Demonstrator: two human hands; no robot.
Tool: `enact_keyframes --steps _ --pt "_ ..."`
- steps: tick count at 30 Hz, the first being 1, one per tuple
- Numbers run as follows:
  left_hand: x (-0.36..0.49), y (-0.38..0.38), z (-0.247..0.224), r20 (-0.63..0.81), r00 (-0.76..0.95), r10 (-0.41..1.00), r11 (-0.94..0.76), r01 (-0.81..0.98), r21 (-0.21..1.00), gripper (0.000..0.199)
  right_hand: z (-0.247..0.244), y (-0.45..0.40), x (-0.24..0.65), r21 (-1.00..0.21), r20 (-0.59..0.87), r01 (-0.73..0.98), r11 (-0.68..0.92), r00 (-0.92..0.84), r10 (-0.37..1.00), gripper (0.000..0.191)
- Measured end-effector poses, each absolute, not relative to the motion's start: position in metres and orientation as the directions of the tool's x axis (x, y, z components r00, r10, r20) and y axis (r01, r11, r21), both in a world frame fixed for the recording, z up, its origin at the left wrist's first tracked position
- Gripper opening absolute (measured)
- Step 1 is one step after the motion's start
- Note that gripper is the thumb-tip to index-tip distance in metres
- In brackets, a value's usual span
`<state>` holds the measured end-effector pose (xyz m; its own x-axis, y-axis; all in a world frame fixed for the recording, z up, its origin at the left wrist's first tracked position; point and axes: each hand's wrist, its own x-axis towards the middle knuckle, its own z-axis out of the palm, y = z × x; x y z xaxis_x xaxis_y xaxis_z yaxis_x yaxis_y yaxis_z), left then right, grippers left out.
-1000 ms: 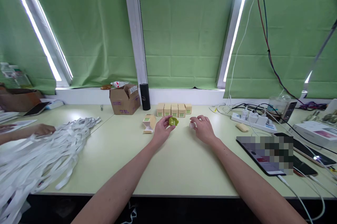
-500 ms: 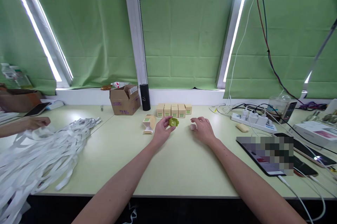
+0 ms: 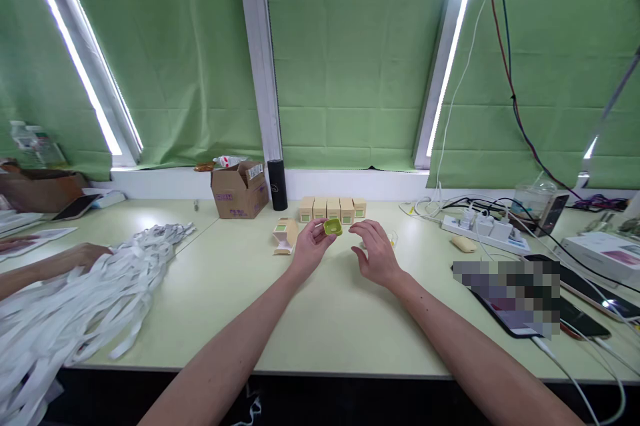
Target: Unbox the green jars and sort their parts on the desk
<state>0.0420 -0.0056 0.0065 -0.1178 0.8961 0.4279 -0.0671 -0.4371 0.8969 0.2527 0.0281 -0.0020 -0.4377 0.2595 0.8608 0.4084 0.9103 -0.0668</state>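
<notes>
A small yellow-green cup-like piece (image 3: 333, 227) is pinched in the fingers of my left hand (image 3: 310, 247), a little above the table. My right hand (image 3: 376, 254) hovers just to its right, thumb and fingers apart, with nothing seen between them. Behind my right hand a small clear item (image 3: 393, 239) is partly hidden. An opened small carton (image 3: 283, 237) lies left of my left hand. Several small tan boxes with green labels (image 3: 320, 211) stand in a row behind my hands.
White straps (image 3: 110, 299) heap at the left, under another person's hand (image 3: 85, 257). A cardboard box (image 3: 240, 194) and a black cylinder (image 3: 277, 185) stand at the back. A power strip (image 3: 485, 233), phones (image 3: 583, 319) and cables lie at the right.
My right hand has moved slightly left and opened, away from the small whitish item it was touching. The green piece has tilted in my left hand. The other person's hand moved right.
</notes>
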Motion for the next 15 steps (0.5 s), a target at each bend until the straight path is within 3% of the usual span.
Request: enact_keyframes --steps 7,15 --pt "0.048 -0.008 0.006 0.350 -0.035 0.936 -0.352 -0.092 0.932 0.061 0.002 0.016 0.245 -0.025 0.849 0.377 0.926 -0.481 0.219 0.066" --pt "0.052 -0.015 0.010 0.129 0.035 0.991 -0.126 -0.069 0.990 0.084 0.002 0.011 0.240 -0.056 0.843 0.353 0.934 -0.484 0.233 0.068"
